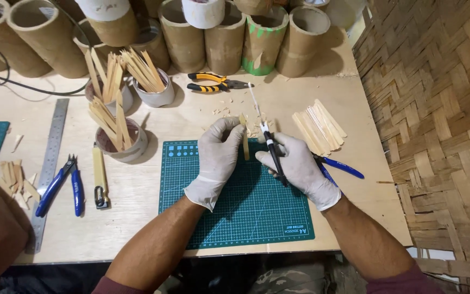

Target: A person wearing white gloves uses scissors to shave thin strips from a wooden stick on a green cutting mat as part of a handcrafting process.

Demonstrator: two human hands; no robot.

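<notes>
My left hand [218,155], in a pale glove, pinches a thin wooden stick [244,142] upright over the top edge of a green cutting mat [246,212]. In my right hand [299,166], also gloved, is a slim black and white craft knife [272,152], its white tip pointing up past the stick. Both hands meet at the mat's upper middle. Small wood shavings [229,111] lie on the table just beyond them.
A pile of flat wooden sticks [318,126] and blue pliers [339,166] lie right of my hands. Yellow-black pliers [213,82], cups of sticks [119,133], a box cutter [99,175], blue cutters [63,185], a steel ruler [50,163] and cardboard tubes [180,32] fill the left and back.
</notes>
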